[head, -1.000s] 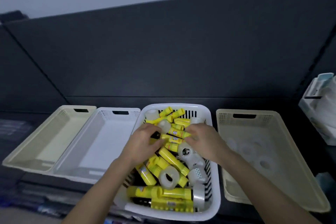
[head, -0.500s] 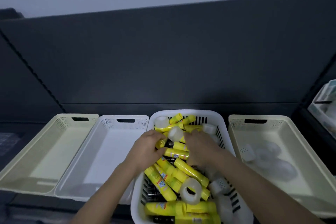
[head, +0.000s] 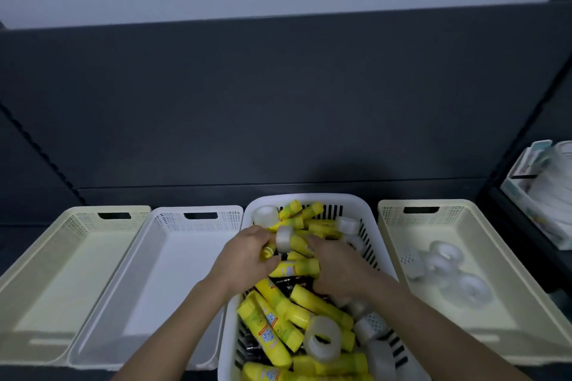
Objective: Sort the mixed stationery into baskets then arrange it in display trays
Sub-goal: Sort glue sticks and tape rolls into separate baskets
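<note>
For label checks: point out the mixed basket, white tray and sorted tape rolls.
Mixed basket (head: 309, 197), head view, far rim.
White tray (head: 185, 281), head view, bare floor.
Sorted tape rolls (head: 444, 252), head view, one roll.

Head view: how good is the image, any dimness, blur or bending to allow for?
Head view: dim, bluish light; tape rolls in the right cream basket look pale and smeared, hard to count; wide-angle bending splays the far-left basket; left hand and right hand are soft, so their grips are unclear; yellow glue sticks in the middle basket read clearly.
</note>
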{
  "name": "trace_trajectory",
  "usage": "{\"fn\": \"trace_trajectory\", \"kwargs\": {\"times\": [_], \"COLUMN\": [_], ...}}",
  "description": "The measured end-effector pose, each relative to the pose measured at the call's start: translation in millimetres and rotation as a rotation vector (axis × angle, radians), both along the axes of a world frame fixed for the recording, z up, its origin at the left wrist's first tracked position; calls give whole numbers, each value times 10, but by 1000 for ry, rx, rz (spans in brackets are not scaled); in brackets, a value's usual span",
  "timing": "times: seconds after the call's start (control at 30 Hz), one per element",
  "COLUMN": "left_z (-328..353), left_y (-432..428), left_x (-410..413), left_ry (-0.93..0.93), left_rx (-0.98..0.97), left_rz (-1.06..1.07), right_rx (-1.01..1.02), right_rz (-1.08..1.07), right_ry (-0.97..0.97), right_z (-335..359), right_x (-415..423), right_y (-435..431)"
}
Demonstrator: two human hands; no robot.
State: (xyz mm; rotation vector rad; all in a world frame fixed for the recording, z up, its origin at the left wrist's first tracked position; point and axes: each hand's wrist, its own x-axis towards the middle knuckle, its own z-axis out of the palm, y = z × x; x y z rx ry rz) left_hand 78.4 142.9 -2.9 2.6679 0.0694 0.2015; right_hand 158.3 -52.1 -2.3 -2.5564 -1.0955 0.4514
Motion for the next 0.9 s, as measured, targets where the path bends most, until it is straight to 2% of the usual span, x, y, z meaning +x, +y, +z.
{"fn": "trace_trajectory", "kwargs": {"times": [0.1,0.2,0.33,0.4,0.5,0.6,0.7,0.77,0.9], "left_z": [7,6,22,34,37,35,65,91,115], "left_y": [14,32,55,79,114,125,50,-60,-354], "left_x": [-1,-1,1,-2,-32,-77,-98,-67,43], "left_ry": [2,1,11,19,13,19,57,89,227], "left_rx": [-22,-40,-79,-92,-107,-97,7,151,461], "left_rz": [-13,-20,-14,-26,-29,-38,-97,-112,-37], "right_rx": [73,231,403,383,309,346,358,336,495], "right_rz": [-11,-89,-253,-221,-187,-296,-262,-242,-465], "right_ry": [-19,-1,189,230,179,110,110,140,254], "right_z": [1,49,201,240,253,343,416,386,247], "right_x": [-42,-31,67,62,38,71,68,21,5], "right_y": [-38,-96,-139,-129,-97,-79,-40,1,5]}}
